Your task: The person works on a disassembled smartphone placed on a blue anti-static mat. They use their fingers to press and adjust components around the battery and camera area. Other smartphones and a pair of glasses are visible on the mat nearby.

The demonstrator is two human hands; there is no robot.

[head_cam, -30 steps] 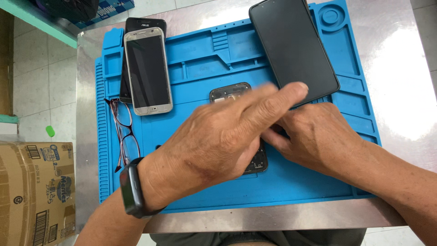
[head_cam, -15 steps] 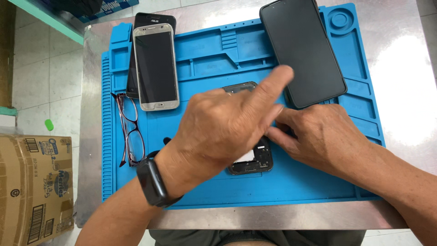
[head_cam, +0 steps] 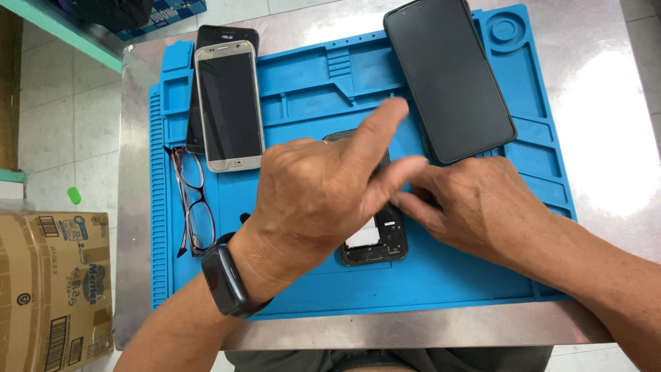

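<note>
A metal table (head_cam: 606, 158) is seen from above, and most of it is covered by a blue repair mat (head_cam: 310, 103), used here as the landmark. At the near edge of the mat a black wristwatch (head_cam: 226, 281) is worn on the left forearm. The left hand (head_cam: 317, 200) is held over the middle of the mat, its forefinger stretched out and blurred, the other fingers loosely curled; whether anything is pinched cannot be told. The right hand (head_cam: 482, 207) is laid on the mat's right half, fingers bent inward and meeting the left hand's fingertips; a grip cannot be told there either. An opened phone (head_cam: 375, 241), dark framed with bare innards and a white patch showing, lies flat at the mat's centre, mostly hidden under both hands, its lower end exposed.

On the mat's left edge a pair of dark-rimmed glasses (head_cam: 191, 203) is laid, partly on the ribbed strip. At the mat's far left a silver-edged phone (head_cam: 228, 103) is stacked face up on a black phone (head_cam: 227, 34). At the mat's far right a large black phone (head_cam: 447, 76) is laid tilted, screen dark. Left of the mat, on the tiled floor, a cardboard box (head_cam: 51, 289) is seen.
</note>
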